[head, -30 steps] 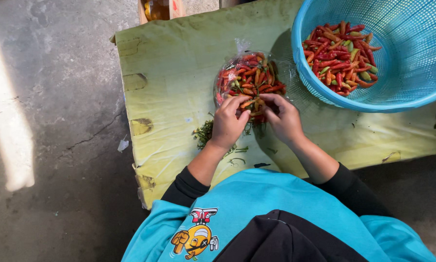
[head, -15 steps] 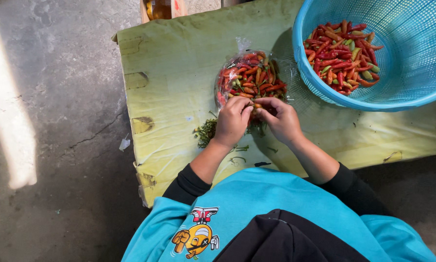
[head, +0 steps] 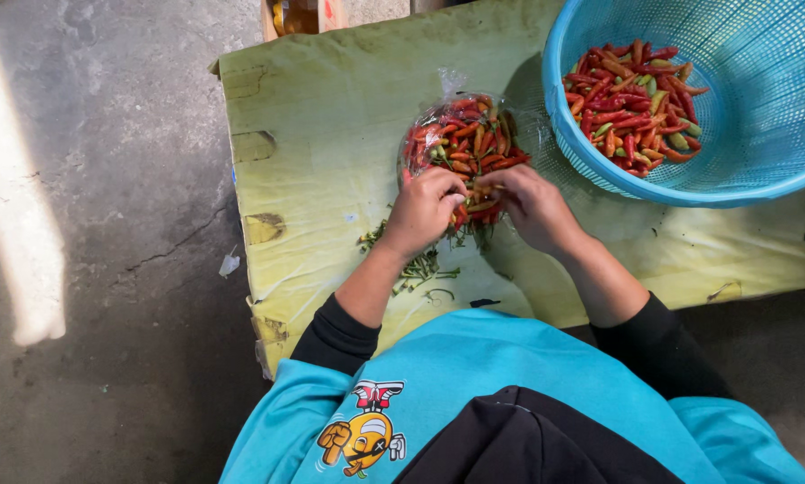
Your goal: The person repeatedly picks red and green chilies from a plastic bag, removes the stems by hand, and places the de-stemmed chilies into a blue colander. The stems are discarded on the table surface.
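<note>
A clear plastic bag point(head: 463, 136) full of red, orange and green chilli peppers lies on a yellow-green sheet of cardboard point(head: 331, 152). My left hand point(head: 423, 208) and my right hand point(head: 532, 203) meet at the bag's near edge. Both pinch one small chilli point(head: 476, 193) between their fingertips. Below the hands lies a scatter of green stems point(head: 416, 267). A blue plastic basket point(head: 761, 116) at the upper right holds a heap of chillies point(head: 631, 100).
The cardboard rests on a grey cracked concrete floor point(head: 98, 251), with a sunlit patch at the left. A brown box edge point(head: 299, 13) shows at the top. A scrap of white litter point(head: 229, 263) lies beside the cardboard's left edge.
Both hands stay at the bag's near edge, with only small finger shifts on a chilli. The bag and basket have not moved.
</note>
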